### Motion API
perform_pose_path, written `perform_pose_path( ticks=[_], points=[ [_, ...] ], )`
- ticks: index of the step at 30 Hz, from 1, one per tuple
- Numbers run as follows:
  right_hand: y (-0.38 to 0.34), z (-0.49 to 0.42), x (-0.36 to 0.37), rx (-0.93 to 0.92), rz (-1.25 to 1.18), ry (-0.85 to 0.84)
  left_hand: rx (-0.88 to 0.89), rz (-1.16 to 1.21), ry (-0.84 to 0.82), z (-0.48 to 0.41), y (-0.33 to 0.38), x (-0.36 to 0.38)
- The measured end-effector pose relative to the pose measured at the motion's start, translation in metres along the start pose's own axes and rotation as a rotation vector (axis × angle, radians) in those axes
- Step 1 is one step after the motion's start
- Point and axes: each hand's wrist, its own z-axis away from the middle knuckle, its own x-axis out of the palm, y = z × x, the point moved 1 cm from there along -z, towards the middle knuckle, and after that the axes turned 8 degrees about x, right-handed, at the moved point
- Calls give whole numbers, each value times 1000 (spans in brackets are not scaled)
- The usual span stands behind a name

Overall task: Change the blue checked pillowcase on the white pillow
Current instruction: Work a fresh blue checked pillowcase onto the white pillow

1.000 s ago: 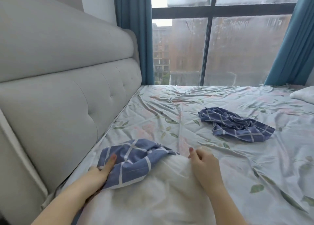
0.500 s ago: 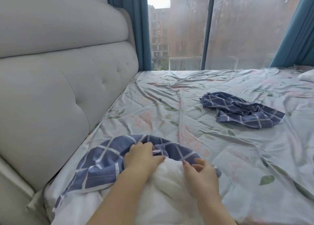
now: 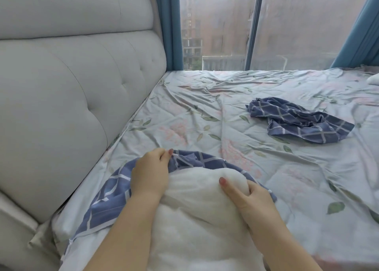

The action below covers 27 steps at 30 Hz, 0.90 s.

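One camera here, worn on the person's head, aimed forward and down across the bed. It's very close over the left hand and right hand, both forearms cut by the bottom edge. The pillow and pillowcase fill the near foreground. The headboard runs along the left, the window straight ahead at the far end. It's a wide lens, and the edges bow.
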Motion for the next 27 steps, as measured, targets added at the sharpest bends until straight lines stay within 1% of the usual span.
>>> perform_pose_path(
  ticks=[2, 3, 6, 8, 9, 11, 13, 17, 19, 21, 23, 25, 27],
  points=[
    [-4, 3, 0, -30, -24, -133, -10, 129, 62, 0, 4, 0],
    [-7, 5, 0, -43, -42, -194, -29, 241, 82, 0, 7, 2],
    [-15, 9, -2, -85, -102, -337, -125, 711, 171, -7, 19, 0],
    [-20, 12, -5, -91, -150, -417, -167, 954, 174, -12, 29, -3],
    [-21, 14, -5, -97, -155, -456, -163, 1017, 142, -12, 34, -4],
    [-19, 16, -4, -106, -141, -516, -119, 1059, 59, -8, 44, -4],
    [-16, 18, 1, -92, -112, -544, -94, 1051, -1, -3, 48, -2],
    [-8, 13, 9, -93, -115, -580, -69, 1023, -57, 4, 52, -11],
    [-11, 11, 18, -44, -120, -558, -64, 1037, -92, 9, 54, -17],
    [-13, 4, 26, 43, -228, -547, -58, 1014, -132, 14, 56, -19],
    [-18, 3, 29, 94, -352, -534, -56, 980, -177, 20, 58, -18],
    [-20, 10, 26, 101, -354, -547, -54, 951, -214, 23, 60, -17],
    [-17, 14, 22, 76, -339, -534, -37, 894, -193, 25, 60, -18]
  ],
)
